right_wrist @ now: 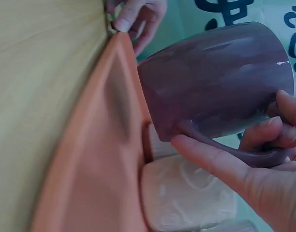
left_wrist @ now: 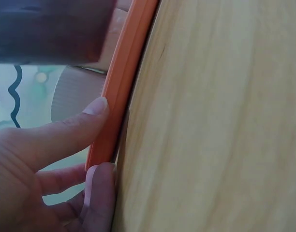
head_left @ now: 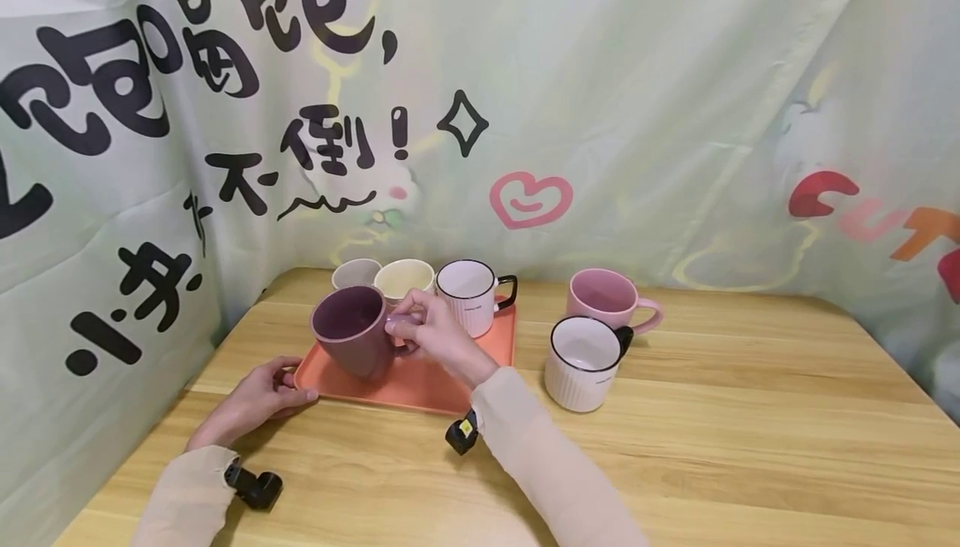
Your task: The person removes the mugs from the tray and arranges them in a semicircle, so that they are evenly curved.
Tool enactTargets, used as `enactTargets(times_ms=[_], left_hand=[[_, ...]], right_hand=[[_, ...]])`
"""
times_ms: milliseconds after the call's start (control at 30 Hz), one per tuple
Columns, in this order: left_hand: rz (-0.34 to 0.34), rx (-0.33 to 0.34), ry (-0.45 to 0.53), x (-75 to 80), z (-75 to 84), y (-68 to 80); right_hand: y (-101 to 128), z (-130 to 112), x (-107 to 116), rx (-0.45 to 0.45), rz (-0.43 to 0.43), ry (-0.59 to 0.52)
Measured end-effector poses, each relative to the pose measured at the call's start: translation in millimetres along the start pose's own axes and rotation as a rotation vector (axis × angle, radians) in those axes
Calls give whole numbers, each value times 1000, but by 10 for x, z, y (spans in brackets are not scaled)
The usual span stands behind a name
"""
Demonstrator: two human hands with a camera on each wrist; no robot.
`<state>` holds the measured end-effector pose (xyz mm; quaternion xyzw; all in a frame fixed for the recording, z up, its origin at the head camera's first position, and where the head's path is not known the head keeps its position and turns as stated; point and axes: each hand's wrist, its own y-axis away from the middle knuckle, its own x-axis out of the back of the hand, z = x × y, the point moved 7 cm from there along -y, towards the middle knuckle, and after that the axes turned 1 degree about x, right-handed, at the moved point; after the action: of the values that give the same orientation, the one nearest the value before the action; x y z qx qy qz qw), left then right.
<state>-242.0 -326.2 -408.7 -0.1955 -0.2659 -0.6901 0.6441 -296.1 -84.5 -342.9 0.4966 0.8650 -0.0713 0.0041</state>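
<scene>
Landmark: the orange tray (head_left: 420, 380) lies on the wooden table (head_left: 712, 447), toward its back left; every place below is given from it.
Purple mug: the purple mug (head_left: 356, 334) hangs tilted over the tray's front left part, mouth turned toward the person; in the right wrist view its base looks just clear of the tray floor, though I cannot tell for certain whether it touches.
Right hand: the right hand (head_left: 435, 334) grasps the purple mug by its handle, fingers curled through and round the loop, which seems why the mug leans, since its weight hangs off to one side.
Left hand: the left hand (head_left: 258, 397) pinches the tray's front left corner, thumb on top of the rim and fingers beneath; judged from this, it steadies the tray.
On the tray, back row: a grey mug (head_left: 354, 273), a cream mug (head_left: 405, 280) and a white ribbed mug (head_left: 468, 293) stand upright side by side along the far edge, leaving the front of the tray free.
Off the tray, to its right: a pink mug (head_left: 607, 297) and a second white mug (head_left: 583, 363) stand on the table, the white one nearer the person, their handles almost meeting.
Behind the tray: a printed cloth backdrop (head_left: 600, 113) hangs along the table's far and left sides.
</scene>
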Motion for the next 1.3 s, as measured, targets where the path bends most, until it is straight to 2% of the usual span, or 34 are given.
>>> enactTargets(times_ms=[233,567,767,900,1300], left_hand=[[-2,12,28,0,-8,-6],[0,38,31,6,-24,-6],[1,47,21,4,-11,-8],[3,46,8,4,1,-5],[1,34,28,-13,4,0]], right_hand=[[36,-216,125,52,36,12],[127,-433,286,21,80,-52],[207,-594,367,59,111,-72],[251,-654,434,81,133,-46],[325,-733,669,86,175,-64]])
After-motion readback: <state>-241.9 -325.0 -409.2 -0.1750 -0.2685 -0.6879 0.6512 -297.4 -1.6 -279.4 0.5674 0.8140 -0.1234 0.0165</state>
